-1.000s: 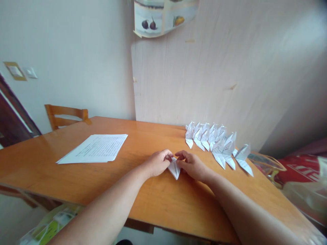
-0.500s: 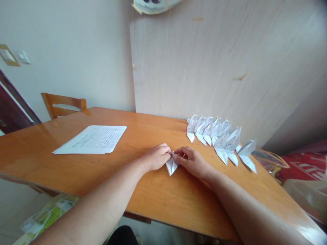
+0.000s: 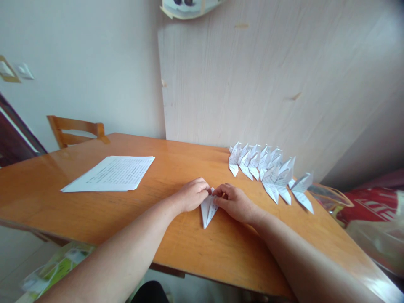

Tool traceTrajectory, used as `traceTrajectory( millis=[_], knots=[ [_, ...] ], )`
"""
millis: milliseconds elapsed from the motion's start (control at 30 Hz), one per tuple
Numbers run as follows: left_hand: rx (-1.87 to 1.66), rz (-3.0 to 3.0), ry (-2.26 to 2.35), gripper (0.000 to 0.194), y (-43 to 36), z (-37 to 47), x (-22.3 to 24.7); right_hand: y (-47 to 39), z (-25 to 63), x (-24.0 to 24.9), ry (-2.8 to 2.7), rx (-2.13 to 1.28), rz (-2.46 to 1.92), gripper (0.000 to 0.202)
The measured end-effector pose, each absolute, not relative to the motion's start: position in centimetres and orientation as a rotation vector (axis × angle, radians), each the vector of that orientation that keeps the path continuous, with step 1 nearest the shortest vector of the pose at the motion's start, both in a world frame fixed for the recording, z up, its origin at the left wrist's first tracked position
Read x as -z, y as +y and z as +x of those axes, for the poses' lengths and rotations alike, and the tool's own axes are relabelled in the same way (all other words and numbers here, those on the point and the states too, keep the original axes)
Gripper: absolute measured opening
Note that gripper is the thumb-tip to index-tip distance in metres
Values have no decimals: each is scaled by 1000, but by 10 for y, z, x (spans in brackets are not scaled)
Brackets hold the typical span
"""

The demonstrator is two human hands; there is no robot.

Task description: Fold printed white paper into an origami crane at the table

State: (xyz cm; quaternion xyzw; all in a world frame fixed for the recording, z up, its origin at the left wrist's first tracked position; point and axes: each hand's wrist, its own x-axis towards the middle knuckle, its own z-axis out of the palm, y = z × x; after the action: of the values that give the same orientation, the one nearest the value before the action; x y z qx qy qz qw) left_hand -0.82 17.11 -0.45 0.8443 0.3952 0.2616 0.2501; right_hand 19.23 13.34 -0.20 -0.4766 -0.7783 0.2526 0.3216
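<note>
A small piece of folded paper (image 3: 207, 211), white with printed text, lies on the table between my hands, its narrow point towards me. My left hand (image 3: 193, 195) grips its upper left edge, fingers curled and pressed together. On the upper right side, my right hand (image 3: 234, 202) pinches the same paper between thumb and fingers. Fingertips of both hands cover part of the top end. To the right stand several folded paper pieces (image 3: 272, 183) in rows, each with raised pointed flaps.
A stack of printed sheets (image 3: 110, 174) lies on the left of the wooden table (image 3: 176, 158). A wooden chair (image 3: 75, 125) stands beyond the far left edge. Red and clear bags (image 3: 369, 210) sit beside the right edge. A pale panel (image 3: 221, 84) rises behind.
The folded paper now shows a longer, narrower point reaching further towards me. Both hands stay on it with little movement. The whole view has shifted slightly.
</note>
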Motion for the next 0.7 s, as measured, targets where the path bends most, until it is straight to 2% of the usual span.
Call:
traceTrajectory(
  millis=[100,233,400,533,600,700],
  knots=[
    [-714,2315,1060,22,171,-8,5,130,191,-3,-2025,-678,-1287,7],
    [-726,2319,1064,22,172,-8,7,127,191,-5,-1969,-742,-1362,23],
    [-763,2308,1147,30,169,-6,5,128,195,-4,-1960,-772,-1350,3],
    [-782,2306,1189,37,166,-7,-1,130,199,-2,-1952,-762,-1308,10],
    [-783,2306,1193,32,166,-8,-3,131,200,1,-1942,-774,-1292,13],
    [-758,2278,1184,13,165,-12,-5,133,202,4,-1914,-781,-1279,16]
  ],
)
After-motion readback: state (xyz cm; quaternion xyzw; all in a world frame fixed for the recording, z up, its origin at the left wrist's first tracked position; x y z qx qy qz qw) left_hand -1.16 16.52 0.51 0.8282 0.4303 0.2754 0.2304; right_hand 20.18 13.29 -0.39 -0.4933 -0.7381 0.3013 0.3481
